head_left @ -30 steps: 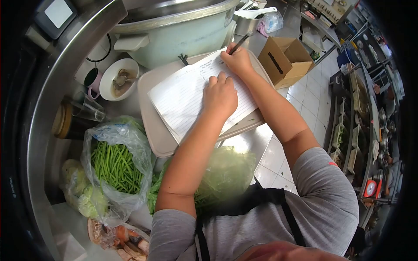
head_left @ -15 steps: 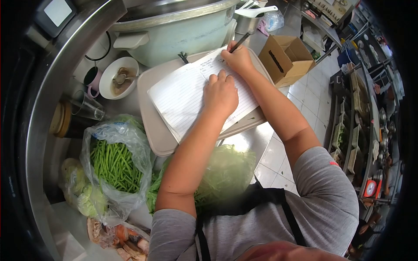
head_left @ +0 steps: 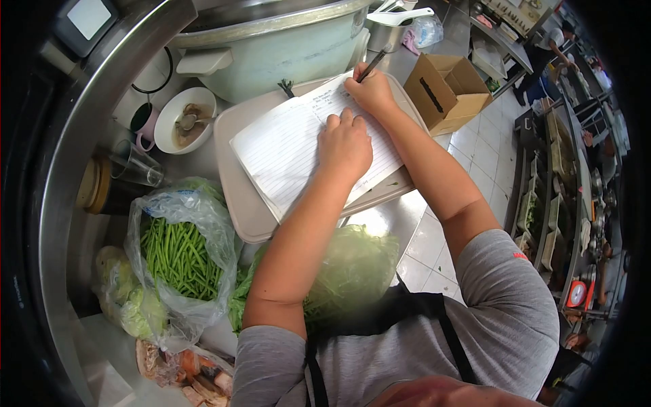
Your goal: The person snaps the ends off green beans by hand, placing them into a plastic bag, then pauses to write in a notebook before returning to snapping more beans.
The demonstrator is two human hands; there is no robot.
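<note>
My right hand (head_left: pixel 371 93) is closed around a dark pen (head_left: pixel 374 62), its tip near the top of a lined notebook (head_left: pixel 274 152). A few lines of handwriting show on the upper part of the page. My left hand (head_left: pixel 344 148) lies on the paper below the writing, fingers resting on the sheet and holding nothing. Beneath the notebook is a beige plastic lid or tray (head_left: pixel 234 207). A dark tassel-like tip (head_left: pixel 287 87) sticks out at the notebook's top edge.
On the left stand a bag of green beans (head_left: pixel 180 258), a white bowl (head_left: pixel 163 129) with a spoon, a pink mug (head_left: pixel 146 129) and a glass (head_left: pixel 139 166). A large pale tub (head_left: pixel 278 68) sits behind, a cardboard box (head_left: pixel 434 102) to the right. Another person (head_left: pixel 553 47) stands far right.
The pen has tilted slightly in my right hand. My left hand stays on the page. A person has come into view in the far right background.
</note>
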